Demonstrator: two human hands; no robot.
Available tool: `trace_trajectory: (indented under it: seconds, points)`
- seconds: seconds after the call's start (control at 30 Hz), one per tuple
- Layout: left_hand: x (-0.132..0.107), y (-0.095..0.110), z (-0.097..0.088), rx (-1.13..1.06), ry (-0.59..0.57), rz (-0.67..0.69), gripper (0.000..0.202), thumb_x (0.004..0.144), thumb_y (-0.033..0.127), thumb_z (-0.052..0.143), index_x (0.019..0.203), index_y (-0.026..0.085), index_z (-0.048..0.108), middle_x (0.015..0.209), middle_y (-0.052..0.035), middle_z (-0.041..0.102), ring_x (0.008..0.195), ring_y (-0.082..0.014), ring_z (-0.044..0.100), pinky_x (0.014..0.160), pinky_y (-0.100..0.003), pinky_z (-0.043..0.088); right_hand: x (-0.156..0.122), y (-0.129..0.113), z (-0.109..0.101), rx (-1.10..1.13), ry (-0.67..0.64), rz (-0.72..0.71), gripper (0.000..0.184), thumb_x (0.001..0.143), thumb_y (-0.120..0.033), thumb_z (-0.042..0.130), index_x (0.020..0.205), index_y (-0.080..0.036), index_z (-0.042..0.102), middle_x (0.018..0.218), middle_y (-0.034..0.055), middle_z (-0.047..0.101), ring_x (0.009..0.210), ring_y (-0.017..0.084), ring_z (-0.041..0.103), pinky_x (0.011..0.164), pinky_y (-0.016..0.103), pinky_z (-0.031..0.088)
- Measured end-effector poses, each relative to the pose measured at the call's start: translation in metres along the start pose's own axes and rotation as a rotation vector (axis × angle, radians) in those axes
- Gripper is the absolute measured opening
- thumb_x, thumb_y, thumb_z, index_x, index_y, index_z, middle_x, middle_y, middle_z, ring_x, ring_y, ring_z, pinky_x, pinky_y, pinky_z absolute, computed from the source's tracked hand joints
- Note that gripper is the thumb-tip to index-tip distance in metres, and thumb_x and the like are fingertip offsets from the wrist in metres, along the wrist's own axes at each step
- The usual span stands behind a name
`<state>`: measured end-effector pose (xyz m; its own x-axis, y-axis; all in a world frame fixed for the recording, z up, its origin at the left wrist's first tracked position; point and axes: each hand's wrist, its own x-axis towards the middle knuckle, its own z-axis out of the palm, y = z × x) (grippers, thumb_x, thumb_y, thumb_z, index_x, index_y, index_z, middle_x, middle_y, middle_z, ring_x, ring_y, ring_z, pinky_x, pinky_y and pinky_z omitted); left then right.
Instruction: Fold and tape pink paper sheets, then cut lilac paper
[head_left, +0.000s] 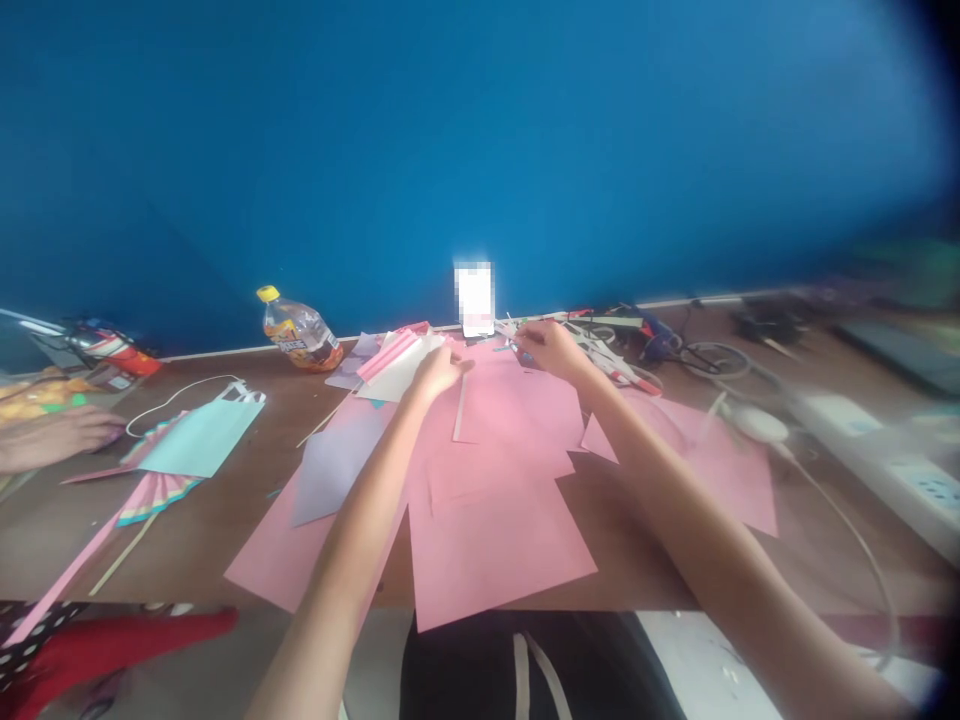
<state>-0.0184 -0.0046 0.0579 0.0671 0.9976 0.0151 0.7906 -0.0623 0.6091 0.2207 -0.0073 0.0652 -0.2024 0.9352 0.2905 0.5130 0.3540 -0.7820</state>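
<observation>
My left hand point(441, 372) is over the pink sheets at the back of the table, its fingers curled together. Right by its fingertips runs a narrow pale paper strip point(460, 408), perhaps a sheet's folded edge; what the fingers hold is hidden. My right hand point(549, 346) is closed in a pinch near small white and blue bits point(507, 338), and I cannot make out what is in it. Beneath both arms lie overlapping pink paper sheets point(495, 540). Beside my left hand are a white paper piece point(405, 372) and pink pleated paper point(390, 352).
A phone-like bright screen point(475, 298) stands against the blue wall. Left are a tilted bottle point(300, 330), a lilac sheet point(337, 465), a mint paper bag point(206, 438), a pleated fan point(157, 495) and another person's hand point(79, 430). Right are cables point(716, 358) and a power strip point(847, 415).
</observation>
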Motion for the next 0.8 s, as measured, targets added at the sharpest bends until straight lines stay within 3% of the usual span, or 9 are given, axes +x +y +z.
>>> trace_trajectory:
  seconds: [0.07, 0.17, 0.3, 0.43, 0.53, 0.63, 0.8]
  points:
    - [0.002, -0.008, 0.004, 0.15, -0.061, -0.055, 0.037, 0.072, 0.049, 0.072, 0.09, 0.018, 0.063, 0.104, -0.0122, 0.07, 0.092, -0.0265, 0.065, 0.074, -0.031, 0.048, -0.001, -0.001, 0.001, -0.002, -0.001, 0.014, 0.021, 0.084, -0.034, 0.053, 0.08, -0.017, 0.065, 0.071, 0.004, 0.069, 0.051, 0.01, 0.048, 0.051, 0.023, 0.036]
    - [0.004, -0.015, 0.009, 0.209, -0.119, -0.023, 0.03, 0.07, 0.043, 0.073, 0.084, 0.019, 0.061, 0.099, -0.0092, 0.069, 0.088, -0.0244, 0.064, 0.072, -0.03, 0.046, -0.001, -0.003, 0.004, 0.045, -0.027, 0.044, 0.018, 0.083, -0.033, 0.054, 0.083, -0.017, 0.064, 0.074, 0.0042, 0.069, 0.049, 0.01, 0.049, 0.049, 0.023, 0.036]
    - [0.007, -0.02, 0.014, 0.123, -0.147, 0.004, 0.02, 0.067, 0.029, 0.074, 0.075, 0.019, 0.059, 0.081, -0.004, 0.066, 0.076, -0.0205, 0.062, 0.066, -0.028, 0.045, -0.003, -0.004, 0.008, 0.093, -0.03, 0.079, 0.016, 0.082, -0.032, 0.054, 0.084, -0.018, 0.062, 0.074, 0.0041, 0.068, 0.05, 0.011, 0.053, 0.048, 0.023, 0.038]
    - [0.009, -0.023, 0.018, -0.013, -0.066, 0.083, 0.015, 0.07, 0.026, 0.07, 0.074, 0.02, 0.057, 0.076, -0.0033, 0.063, 0.071, -0.0195, 0.058, 0.068, -0.031, 0.045, -0.002, -0.002, 0.009, 0.077, 0.014, 0.071, 0.018, 0.081, -0.034, 0.057, 0.089, -0.019, 0.062, 0.065, 0.0009, 0.062, 0.051, 0.013, 0.051, 0.049, 0.024, 0.038]
    - [0.009, -0.015, 0.016, -0.176, -0.006, 0.22, 0.014, 0.078, 0.031, 0.066, 0.081, 0.02, 0.058, 0.082, -0.0037, 0.065, 0.078, -0.0192, 0.06, 0.076, -0.031, 0.046, -0.001, 0.002, 0.011, 0.053, 0.056, 0.043, 0.024, 0.076, -0.033, 0.062, 0.096, -0.019, 0.061, 0.072, 0.0016, 0.065, 0.056, 0.014, 0.053, 0.054, 0.025, 0.04]
    - [0.005, -0.001, 0.008, -0.306, -0.056, 0.349, 0.018, 0.085, 0.038, 0.061, 0.089, 0.02, 0.06, 0.088, -0.0041, 0.068, 0.085, -0.0197, 0.063, 0.08, -0.031, 0.047, 0.0, 0.001, 0.012, 0.119, 0.052, 0.009, 0.03, 0.072, -0.031, 0.066, 0.098, -0.018, 0.059, 0.089, 0.0055, 0.07, 0.069, 0.016, 0.059, 0.063, 0.027, 0.044]
    - [-0.006, 0.017, -0.003, -0.197, -0.078, 0.432, 0.026, 0.087, 0.044, 0.058, 0.084, 0.02, 0.066, 0.084, -0.0034, 0.07, 0.078, -0.0207, 0.062, 0.075, -0.031, 0.045, -0.004, -0.011, 0.012, 0.307, -0.043, -0.014, 0.033, 0.072, -0.034, 0.069, 0.098, -0.019, 0.057, 0.097, 0.0082, 0.07, 0.084, 0.021, 0.064, 0.07, 0.029, 0.046]
